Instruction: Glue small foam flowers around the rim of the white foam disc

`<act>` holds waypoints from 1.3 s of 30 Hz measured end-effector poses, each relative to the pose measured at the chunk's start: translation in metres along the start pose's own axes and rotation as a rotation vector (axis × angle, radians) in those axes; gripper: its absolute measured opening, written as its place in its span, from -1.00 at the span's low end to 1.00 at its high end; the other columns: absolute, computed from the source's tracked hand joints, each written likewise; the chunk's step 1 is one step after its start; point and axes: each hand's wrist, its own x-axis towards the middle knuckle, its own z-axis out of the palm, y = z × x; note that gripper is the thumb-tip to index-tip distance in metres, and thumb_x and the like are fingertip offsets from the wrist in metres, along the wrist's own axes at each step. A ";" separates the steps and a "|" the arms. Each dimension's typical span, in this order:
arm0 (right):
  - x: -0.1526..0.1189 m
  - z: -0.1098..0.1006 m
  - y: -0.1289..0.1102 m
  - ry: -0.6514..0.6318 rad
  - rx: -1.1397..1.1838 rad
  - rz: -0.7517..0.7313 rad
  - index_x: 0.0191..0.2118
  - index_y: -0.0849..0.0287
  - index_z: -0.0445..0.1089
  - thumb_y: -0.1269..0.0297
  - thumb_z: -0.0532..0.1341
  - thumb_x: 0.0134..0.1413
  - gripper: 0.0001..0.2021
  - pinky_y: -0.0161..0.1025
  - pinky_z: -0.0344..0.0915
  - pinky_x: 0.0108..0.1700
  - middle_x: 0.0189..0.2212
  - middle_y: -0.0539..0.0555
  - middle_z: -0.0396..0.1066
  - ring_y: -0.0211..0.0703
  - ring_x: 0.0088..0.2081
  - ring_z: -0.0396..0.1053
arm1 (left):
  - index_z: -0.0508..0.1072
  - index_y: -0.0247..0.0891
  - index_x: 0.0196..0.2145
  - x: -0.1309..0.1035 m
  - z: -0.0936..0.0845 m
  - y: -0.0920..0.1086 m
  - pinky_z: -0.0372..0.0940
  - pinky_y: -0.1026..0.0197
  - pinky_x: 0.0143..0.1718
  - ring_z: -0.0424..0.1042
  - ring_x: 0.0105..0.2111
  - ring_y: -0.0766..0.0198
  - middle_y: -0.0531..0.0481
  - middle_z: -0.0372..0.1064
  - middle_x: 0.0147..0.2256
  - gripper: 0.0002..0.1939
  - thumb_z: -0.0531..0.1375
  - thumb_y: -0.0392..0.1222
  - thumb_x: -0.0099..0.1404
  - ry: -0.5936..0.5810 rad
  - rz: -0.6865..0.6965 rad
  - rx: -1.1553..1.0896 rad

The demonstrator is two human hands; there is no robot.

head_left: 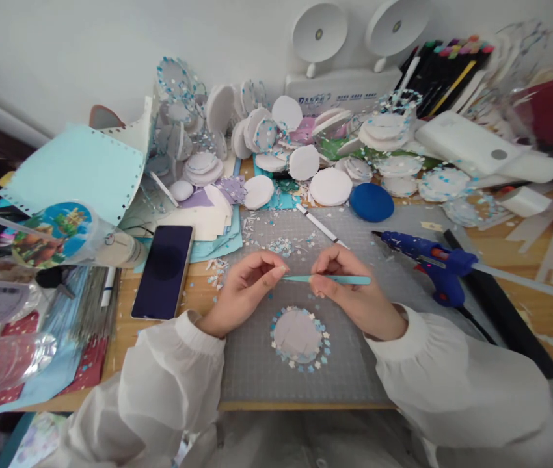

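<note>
My right hand (347, 284) is closed around a pale teal tool (352, 280), thin and pointed like tweezers, whose tip points left. The tip reaches the fingertips of my left hand (257, 281), which are pinched together; anything between them is too small to make out. Below both hands, a round pale disc (298, 333) ringed with small blue and white stars lies on the grey cutting mat (252, 374). Small loose star pieces (281, 246) are scattered on the mat beyond my hands.
A blue glue gun (432, 257) lies on the right, near a dark bar (505, 312). On the left are a phone (163, 273) and a plastic cup (69, 234). White discs (330, 187), a blue disc (371, 202) and a white pen (322, 225) lie behind.
</note>
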 end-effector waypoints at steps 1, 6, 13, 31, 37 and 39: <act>0.000 0.001 0.000 0.004 -0.010 -0.001 -0.32 0.10 0.21 0.24 0.26 0.10 -0.82 -0.33 0.17 -0.44 -0.47 -0.07 0.29 -0.32 -0.47 0.24 | 0.45 -0.26 -0.35 0.000 0.000 0.000 0.17 0.31 -0.36 0.25 -0.40 0.35 0.01 0.33 -0.37 -0.83 0.24 -0.10 0.24 -0.002 0.008 0.007; -0.001 0.003 -0.002 0.015 -0.047 -0.003 -0.32 0.09 0.21 0.23 0.26 0.10 -0.82 -0.33 0.16 -0.47 -0.46 -0.07 0.28 -0.33 -0.49 0.22 | 0.45 -0.27 -0.35 0.000 0.000 0.002 0.18 0.32 -0.37 0.26 -0.41 0.37 0.02 0.33 -0.38 -0.83 0.23 -0.10 0.25 -0.004 0.033 0.021; -0.002 0.005 -0.006 0.017 -0.108 -0.043 -0.32 0.09 0.22 0.25 0.24 0.11 -0.85 -0.32 0.16 -0.47 -0.46 -0.05 0.25 -0.31 -0.49 0.21 | 0.46 -0.27 -0.35 0.000 0.002 0.005 0.22 0.30 -0.36 0.30 -0.37 0.33 -0.01 0.36 -0.36 -0.82 0.23 -0.08 0.24 0.010 0.061 0.066; -0.009 0.005 -0.003 -0.027 -0.403 -0.456 -0.30 0.10 0.26 0.54 0.26 0.03 -0.79 -0.27 0.25 -0.30 -0.41 -0.02 0.30 -0.25 -0.35 0.31 | 0.46 -0.27 -0.34 0.001 -0.001 -0.002 0.20 0.30 -0.34 0.29 -0.37 0.33 -0.01 0.36 -0.36 -0.87 0.23 -0.15 0.25 0.071 0.158 0.103; -0.006 0.000 -0.007 0.119 -0.314 -0.460 -0.31 0.11 0.27 0.56 0.24 0.03 -0.80 -0.27 0.22 -0.30 -0.39 0.00 0.27 -0.24 -0.33 0.27 | 0.41 -0.22 -0.31 0.008 -0.006 -0.006 0.08 0.35 -0.44 0.12 -0.49 0.43 0.09 0.18 -0.44 -0.88 0.23 -0.14 0.26 0.158 0.041 -0.242; -0.004 -0.003 -0.009 0.149 -0.253 -0.440 -0.31 0.12 0.27 0.54 0.24 0.04 -0.81 -0.27 0.20 -0.32 -0.39 0.00 0.25 -0.24 -0.34 0.25 | 0.41 -0.23 -0.33 0.011 -0.007 -0.005 0.07 0.36 -0.45 0.09 -0.51 0.44 0.11 0.15 -0.46 -0.87 0.27 -0.15 0.22 0.171 0.032 -0.331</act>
